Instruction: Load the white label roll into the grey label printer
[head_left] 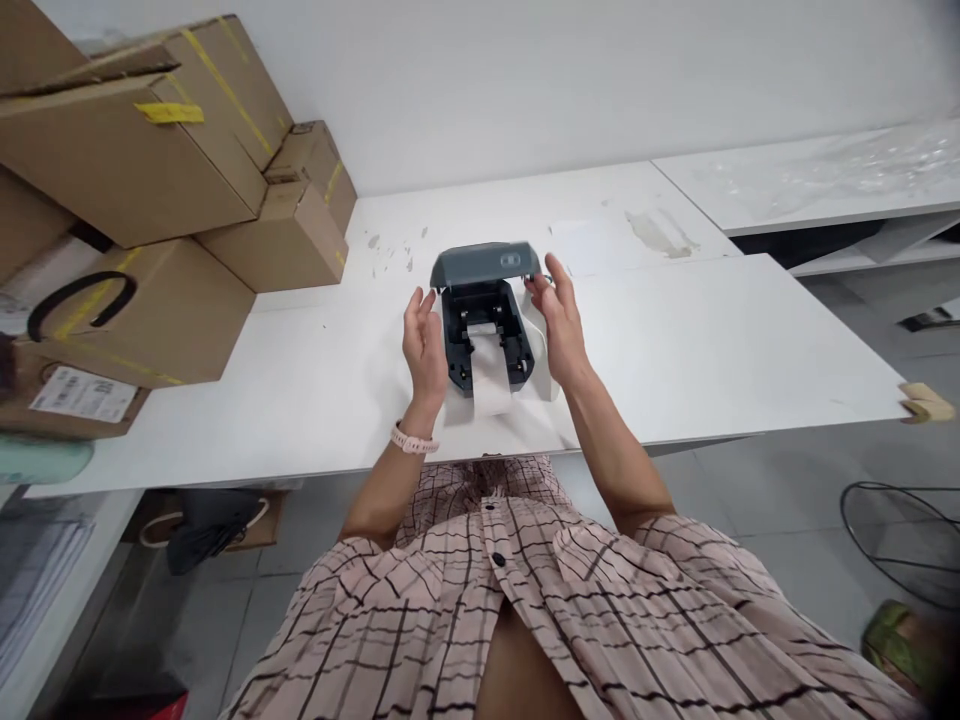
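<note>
A dark grey label printer (453, 362) stands on the white table with its lid (480, 263) raised at the far side, showing black rollers and holders inside. A white paper strip (491, 375) runs out of it towards me. My left hand (425, 345) is at the lid's left corner, fingertips against its lower edge and palm facing the printer. At the right corner, my right hand (559, 320) has some fingers curled under the lid's edge, while another finger points up beside it. How firmly either hand grips is hard to see.
Brown cardboard boxes (195, 130) are stacked at the left of the white table (675, 350). A black strap loop (82, 300) lies over one box. More white paper (541, 350) lies by the printer's right side. Clear plastic wrap (862, 165) covers a surface at the back right.
</note>
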